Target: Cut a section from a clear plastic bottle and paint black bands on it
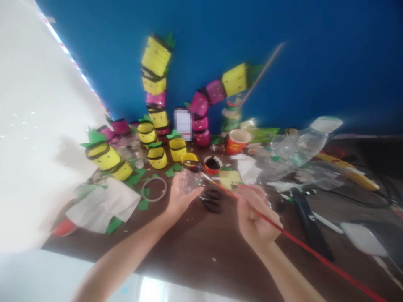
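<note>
My left hand is closed around a clear plastic cup-like piece that looks like a cut bottle end. Dark paint marks its upper rim. My right hand grips a long red-handled paintbrush, whose tip points left and reaches close to the clear piece; whether it touches is too blurred to tell. Just behind the brush tip stands a short orange cup with dark paint inside. Black scissors lie between my hands, and a pale yellow square lies beyond the brush.
Yellow and purple painted bottle pieces stand behind, some stacked against the blue wall. An orange paper cup, a clear bottle, a yellow cutter and a black tool are rightward. White paper lies left.
</note>
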`<state>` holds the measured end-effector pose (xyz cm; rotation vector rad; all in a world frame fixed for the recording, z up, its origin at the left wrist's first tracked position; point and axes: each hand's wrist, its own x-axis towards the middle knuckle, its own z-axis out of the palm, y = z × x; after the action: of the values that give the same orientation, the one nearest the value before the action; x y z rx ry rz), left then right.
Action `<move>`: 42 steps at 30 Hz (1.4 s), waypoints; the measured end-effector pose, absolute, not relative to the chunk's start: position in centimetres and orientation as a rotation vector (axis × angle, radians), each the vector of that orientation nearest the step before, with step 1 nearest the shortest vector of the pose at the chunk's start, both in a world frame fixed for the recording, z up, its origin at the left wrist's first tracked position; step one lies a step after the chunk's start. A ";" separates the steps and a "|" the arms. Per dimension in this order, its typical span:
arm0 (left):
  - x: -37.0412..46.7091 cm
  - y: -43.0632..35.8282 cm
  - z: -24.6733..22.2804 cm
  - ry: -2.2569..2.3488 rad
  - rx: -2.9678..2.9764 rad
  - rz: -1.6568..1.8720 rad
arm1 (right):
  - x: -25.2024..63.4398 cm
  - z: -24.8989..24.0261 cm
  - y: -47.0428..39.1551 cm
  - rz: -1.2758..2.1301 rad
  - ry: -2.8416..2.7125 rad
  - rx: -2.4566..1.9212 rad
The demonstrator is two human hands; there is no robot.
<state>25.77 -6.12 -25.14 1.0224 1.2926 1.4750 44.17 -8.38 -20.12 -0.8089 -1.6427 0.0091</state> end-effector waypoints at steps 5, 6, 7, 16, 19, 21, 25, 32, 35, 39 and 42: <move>25.7 -6.1 -25.0 1.288 1.005 1.471 | 44.2 -20.0 -8.3 0.048 -1.626 -0.873; 25.7 -6.1 -25.0 1.301 1.005 1.463 | 44.3 -20.2 -8.2 0.047 -1.597 -0.889; 25.7 -6.2 -25.1 1.313 1.007 1.457 | 44.4 -20.4 -8.2 0.048 -1.561 -0.903; 25.5 -5.9 -25.6 1.330 1.048 1.480 | 44.2 -21.5 -8.5 0.167 -1.438 -1.012; 25.4 -5.9 -25.8 1.306 1.042 1.495 | 44.1 -21.3 -8.4 0.158 -1.439 -1.040; 25.3 -5.9 -25.8 1.307 1.038 1.502 | 44.2 -21.0 -8.3 0.133 -1.428 -1.067; 25.3 -6.0 -25.5 1.298 1.027 1.499 | 44.6 -20.7 -8.1 0.030 -1.368 -1.088; 25.6 -6.1 -25.0 1.278 0.987 1.476 | 44.5 -20.8 -8.2 0.077 -1.426 -1.025; 25.7 -6.2 -24.5 1.286 0.984 1.462 | 44.7 -20.7 -8.1 0.040 -1.388 -1.011; 25.9 -6.4 -24.0 1.251 0.965 1.440 | 44.6 -20.5 -8.2 0.148 -1.485 -0.881; 25.9 -6.3 -23.9 1.193 0.966 1.423 | 44.5 -20.7 -8.2 0.172 -1.552 -0.867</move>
<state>25.85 -6.35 -23.90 0.9660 1.1928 1.4227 44.46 -8.16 -20.65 -0.8668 -1.5524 0.1720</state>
